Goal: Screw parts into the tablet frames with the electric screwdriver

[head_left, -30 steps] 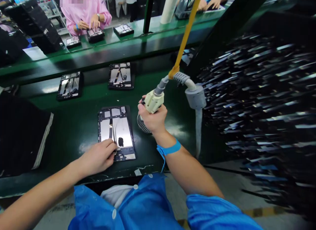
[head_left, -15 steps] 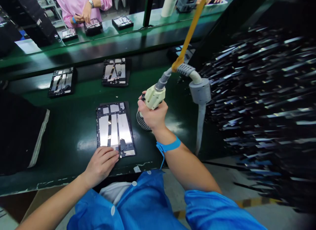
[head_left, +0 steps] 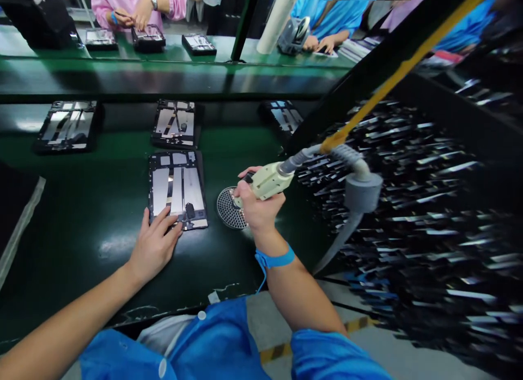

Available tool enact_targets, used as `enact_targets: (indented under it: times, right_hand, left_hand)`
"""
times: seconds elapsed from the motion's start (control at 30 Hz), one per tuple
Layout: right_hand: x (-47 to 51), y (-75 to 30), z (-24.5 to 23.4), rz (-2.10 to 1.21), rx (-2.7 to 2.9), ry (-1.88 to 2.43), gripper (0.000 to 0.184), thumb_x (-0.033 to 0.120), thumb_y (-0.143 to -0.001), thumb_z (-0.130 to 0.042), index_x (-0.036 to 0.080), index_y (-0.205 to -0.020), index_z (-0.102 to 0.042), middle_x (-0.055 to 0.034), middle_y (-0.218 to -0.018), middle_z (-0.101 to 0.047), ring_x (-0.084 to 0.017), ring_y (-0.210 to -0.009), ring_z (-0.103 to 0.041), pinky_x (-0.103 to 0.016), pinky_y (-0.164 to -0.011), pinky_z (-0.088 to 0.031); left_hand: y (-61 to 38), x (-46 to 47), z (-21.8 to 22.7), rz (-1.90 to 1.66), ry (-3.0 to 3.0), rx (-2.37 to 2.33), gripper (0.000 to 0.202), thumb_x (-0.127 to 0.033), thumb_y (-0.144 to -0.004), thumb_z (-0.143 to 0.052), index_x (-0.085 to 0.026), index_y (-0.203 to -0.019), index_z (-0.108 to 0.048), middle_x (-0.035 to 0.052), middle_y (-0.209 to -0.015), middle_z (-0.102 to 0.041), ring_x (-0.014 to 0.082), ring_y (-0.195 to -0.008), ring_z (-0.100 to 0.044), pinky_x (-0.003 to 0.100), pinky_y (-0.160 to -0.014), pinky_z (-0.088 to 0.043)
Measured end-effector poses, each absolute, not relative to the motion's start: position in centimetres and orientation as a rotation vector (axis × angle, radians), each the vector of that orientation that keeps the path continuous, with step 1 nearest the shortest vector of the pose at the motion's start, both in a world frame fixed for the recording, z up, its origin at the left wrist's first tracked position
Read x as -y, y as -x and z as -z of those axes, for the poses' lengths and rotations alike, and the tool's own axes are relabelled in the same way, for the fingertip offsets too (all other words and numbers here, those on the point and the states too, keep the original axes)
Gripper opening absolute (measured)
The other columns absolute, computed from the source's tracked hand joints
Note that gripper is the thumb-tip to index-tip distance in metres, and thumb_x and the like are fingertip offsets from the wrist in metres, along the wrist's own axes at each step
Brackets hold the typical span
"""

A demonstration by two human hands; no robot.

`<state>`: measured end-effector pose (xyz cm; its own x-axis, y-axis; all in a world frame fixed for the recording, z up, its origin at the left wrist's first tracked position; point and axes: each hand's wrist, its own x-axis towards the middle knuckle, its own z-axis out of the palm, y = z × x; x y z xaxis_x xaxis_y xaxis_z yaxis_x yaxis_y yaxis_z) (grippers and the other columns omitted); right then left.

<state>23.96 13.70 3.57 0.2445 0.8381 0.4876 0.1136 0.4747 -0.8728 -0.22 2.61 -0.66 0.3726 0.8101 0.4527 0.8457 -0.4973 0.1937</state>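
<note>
An opened tablet with silver battery panels and a black frame lies on the green bench. My left hand rests at its lower left, fingers spread, their tips touching the bottom edge. My right hand is wrapped around a cream handheld device with a black button and a grey cable. A round perforated metal disc shows at the device's lower end, right of the tablet; my fingers partly hide where the two meet.
More opened tablets lie behind, at the left, centre and right. A yellow strap holds up the cable. On the right stands a rack of dark, thin parts. Co-workers' hands work across the bench.
The view has swung right. My left fingers have spread more along the tablet's edge. My right hand has tilted the device, and more of the perforated disc shows.
</note>
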Motion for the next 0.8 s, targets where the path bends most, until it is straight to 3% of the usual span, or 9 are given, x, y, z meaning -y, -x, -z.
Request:
enact_targets:
  times: [0.17, 0.3, 0.5, 0.8]
  right_hand:
    - [-14.3, -24.1, -3.7, -0.567, 1.179, 1.005, 0.017, 0.027, -0.082, -0.072, 0.022, -0.097, -0.066, 0.0002, -0.088, -0.071, -0.01, -0.052, -0.062, -0.028, -0.051, -0.057]
    - [-13.9, -24.2, -3.9, -0.566, 1.187, 1.027, 0.017, 0.026, -0.082, -0.072, 0.021, -0.097, -0.066, -0.0002, -0.084, -0.071, -0.01, -0.052, -0.062, -0.029, -0.054, -0.059]
    - [-13.4, -24.4, -4.0, -0.56, 1.174, 1.035, 0.017, 0.023, -0.083, -0.072, 0.02, -0.098, -0.065, -0.0004, -0.085, -0.07, -0.01, -0.051, -0.062, -0.029, -0.055, -0.058]
    - [-13.5, -24.4, -3.8, -0.527, 1.168, 1.062, 0.018, 0.024, -0.081, -0.072, 0.02, -0.097, -0.065, 0.002, -0.078, -0.068, -0.011, -0.051, -0.062, -0.031, -0.058, -0.059]
  left_hand:
    - [0.0, -2.2, 0.5, 0.773, 2.53, 1.652, 0.019, -0.019, -0.102, -0.059, -0.019, -0.111, -0.075, 0.0131, -0.122, -0.073, 0.0378, -0.131, -0.062, 0.074, -0.107, -0.044]
    - [0.7, -2.7, 0.8, 0.816, 2.554, 1.674, 0.019, -0.023, -0.101, -0.062, -0.023, -0.113, -0.076, 0.0136, -0.131, -0.07, 0.0378, -0.134, -0.059, 0.069, -0.105, -0.049]
    - [1.5, -3.3, 1.0, 0.854, 2.589, 1.652, 0.018, -0.028, -0.101, -0.063, -0.026, -0.111, -0.078, 0.0102, -0.127, -0.072, 0.0337, -0.13, -0.063, 0.065, -0.107, -0.049]
    - [1.5, -3.2, 0.9, 0.87, 2.616, 1.664, 0.02, -0.028, -0.101, -0.063, -0.025, -0.113, -0.078, 0.0103, -0.129, -0.072, 0.0335, -0.132, -0.062, 0.067, -0.108, -0.049]
